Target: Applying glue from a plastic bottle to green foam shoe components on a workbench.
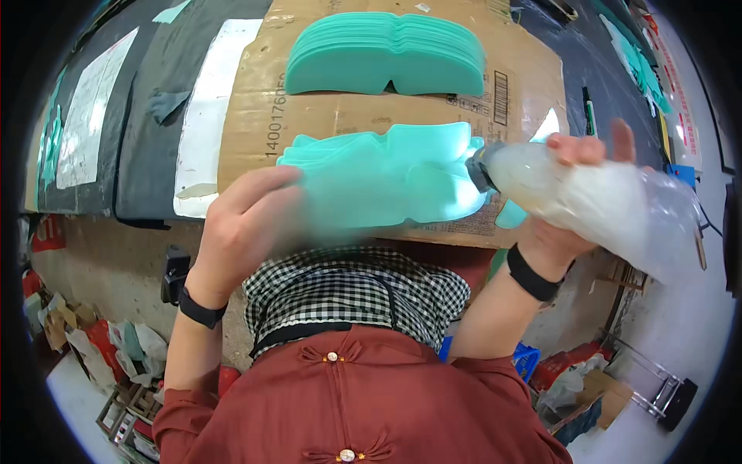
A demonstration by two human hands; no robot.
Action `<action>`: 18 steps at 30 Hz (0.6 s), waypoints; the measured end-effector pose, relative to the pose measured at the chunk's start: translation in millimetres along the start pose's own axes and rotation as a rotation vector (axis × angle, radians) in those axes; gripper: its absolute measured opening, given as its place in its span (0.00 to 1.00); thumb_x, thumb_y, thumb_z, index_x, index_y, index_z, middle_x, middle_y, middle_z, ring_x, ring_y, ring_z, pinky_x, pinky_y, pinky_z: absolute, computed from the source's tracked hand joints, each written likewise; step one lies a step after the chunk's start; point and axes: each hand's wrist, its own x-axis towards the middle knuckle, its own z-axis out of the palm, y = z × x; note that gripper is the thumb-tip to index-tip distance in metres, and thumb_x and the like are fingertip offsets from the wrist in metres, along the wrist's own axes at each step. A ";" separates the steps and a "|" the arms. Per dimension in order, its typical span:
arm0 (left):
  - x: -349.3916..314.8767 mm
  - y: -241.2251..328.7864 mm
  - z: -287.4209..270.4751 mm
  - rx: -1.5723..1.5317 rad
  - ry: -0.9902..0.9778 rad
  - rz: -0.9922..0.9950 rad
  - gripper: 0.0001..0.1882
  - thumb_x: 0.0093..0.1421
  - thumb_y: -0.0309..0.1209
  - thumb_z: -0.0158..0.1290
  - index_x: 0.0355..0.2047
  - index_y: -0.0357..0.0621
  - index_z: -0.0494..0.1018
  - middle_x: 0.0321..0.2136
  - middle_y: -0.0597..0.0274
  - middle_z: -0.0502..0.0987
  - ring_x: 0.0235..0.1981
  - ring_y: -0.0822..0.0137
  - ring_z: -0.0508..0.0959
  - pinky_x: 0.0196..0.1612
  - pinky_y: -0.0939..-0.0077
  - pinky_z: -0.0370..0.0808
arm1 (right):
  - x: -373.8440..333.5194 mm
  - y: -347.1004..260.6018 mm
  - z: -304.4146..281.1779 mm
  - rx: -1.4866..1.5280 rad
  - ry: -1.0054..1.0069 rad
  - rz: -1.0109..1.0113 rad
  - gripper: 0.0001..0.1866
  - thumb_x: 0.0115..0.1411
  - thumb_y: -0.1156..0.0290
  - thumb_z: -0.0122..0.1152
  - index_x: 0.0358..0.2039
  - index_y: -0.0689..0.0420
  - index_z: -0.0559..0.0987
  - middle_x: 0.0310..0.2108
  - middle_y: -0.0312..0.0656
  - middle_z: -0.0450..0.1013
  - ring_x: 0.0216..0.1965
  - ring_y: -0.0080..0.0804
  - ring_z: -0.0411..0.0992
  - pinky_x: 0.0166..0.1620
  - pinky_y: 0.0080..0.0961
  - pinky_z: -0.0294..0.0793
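Note:
Teal curved foam-like pieces [429,147] lie in a fanned, overlapping pile on the cardboard in front of me. At the pile's left end, my left hand [251,213] is closed on the edge of a teal piece [340,197], which is smeared by motion, as are some fingertips. My right hand [576,185] grips a whitish bottle-shaped object [603,205] in clear plastic. Its dark tip [481,168] points left, at the pile's right end; whether they touch I cannot tell. Farther back stands a neat stack of similar teal pieces [386,58] with a notch in the front edge.
Brown cardboard [255,108] covers the middle of a dark table [147,185]. White sheets [212,116] lie to its left, beside a dark scrap [166,104]. A pen [589,112] rests at the right. Bags and boxes [116,348] crowd the floor at lower left.

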 end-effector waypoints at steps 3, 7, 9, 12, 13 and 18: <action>4.2 1.1 4.9 0.023 0.038 -0.014 0.13 0.52 0.14 0.58 0.38 0.37 0.79 0.44 0.51 0.80 0.45 0.50 0.81 0.48 0.63 0.79 | -12.9 26.3 20.3 -0.491 -0.114 0.031 0.35 0.74 0.44 0.37 0.61 0.66 0.65 0.36 0.53 0.77 0.33 0.47 0.76 0.53 0.53 0.72; 9.2 0.7 6.0 0.076 0.063 -0.010 0.13 0.51 0.14 0.57 0.37 0.38 0.78 0.42 0.52 0.80 0.46 0.48 0.80 0.48 0.59 0.78 | -18.2 22.5 76.0 -0.110 0.085 0.451 0.35 0.77 0.45 0.27 0.58 0.66 0.68 0.23 0.48 0.75 0.25 0.44 0.73 0.44 0.47 0.73; 9.1 -1.1 2.3 0.124 0.033 0.017 0.15 0.49 0.14 0.56 0.38 0.40 0.79 0.42 0.54 0.80 0.49 0.47 0.78 0.50 0.57 0.77 | -27.2 23.1 71.3 -0.203 0.052 0.362 0.35 0.77 0.45 0.27 0.57 0.66 0.69 0.22 0.48 0.75 0.25 0.44 0.73 0.44 0.47 0.73; 7.4 1.2 -0.3 0.116 0.033 0.009 0.19 0.46 0.13 0.55 0.39 0.41 0.80 0.40 0.57 0.79 0.48 0.49 0.77 0.52 0.56 0.75 | -27.8 17.9 70.6 -0.377 0.064 0.272 0.34 0.77 0.45 0.27 0.56 0.66 0.70 0.22 0.48 0.74 0.25 0.44 0.73 0.44 0.47 0.73; 5.4 1.4 0.3 0.119 0.036 0.000 0.19 0.46 0.13 0.55 0.39 0.41 0.80 0.40 0.57 0.79 0.48 0.49 0.77 0.52 0.56 0.75 | -26.2 14.0 74.5 -0.472 0.116 0.279 0.34 0.78 0.46 0.26 0.55 0.66 0.70 0.22 0.48 0.75 0.25 0.44 0.74 0.43 0.47 0.74; 1.0 4.8 -1.6 0.169 0.021 -0.026 0.20 0.45 0.14 0.55 0.39 0.43 0.81 0.37 0.61 0.77 0.46 0.52 0.75 0.57 0.52 0.72 | -33.4 41.4 120.6 0.047 0.045 0.564 0.31 0.78 0.49 0.28 0.52 0.65 0.71 0.22 0.49 0.75 0.24 0.43 0.74 0.40 0.49 0.76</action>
